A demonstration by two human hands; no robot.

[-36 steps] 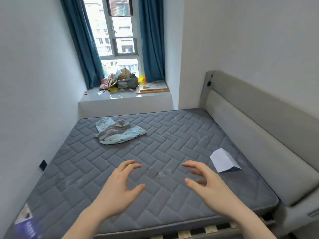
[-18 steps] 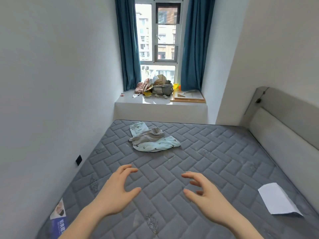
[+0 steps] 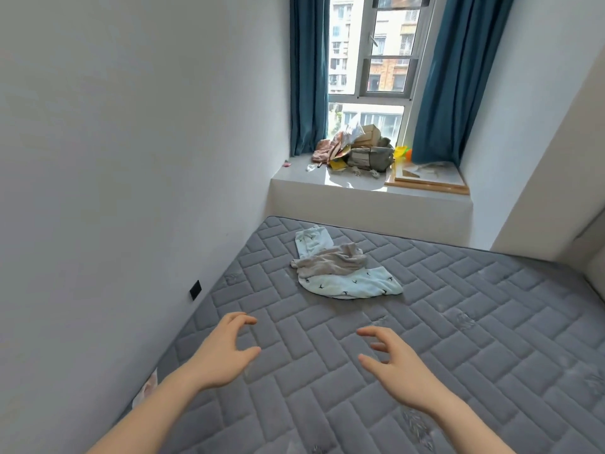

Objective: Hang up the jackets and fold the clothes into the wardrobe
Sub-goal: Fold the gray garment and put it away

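Observation:
A small heap of clothes lies on the grey quilted mattress toward the far left: a crumpled beige garment on top of a pale blue patterned one. My left hand and my right hand hover over the mattress, well short of the heap, palms facing each other. The fingers of both hands are loosely curved and neither hand holds anything. No wardrobe or jacket is in view.
A white wall runs along the left of the bed, with a black socket low down. Beyond the bed a windowsill carries a pile of bags and boxes and a wooden frame. Blue curtains flank the window.
The view has swung left and toward the window, so the clothes heap looks nearer and the white paper on the right has left the frame. Both hands stay raised and empty.

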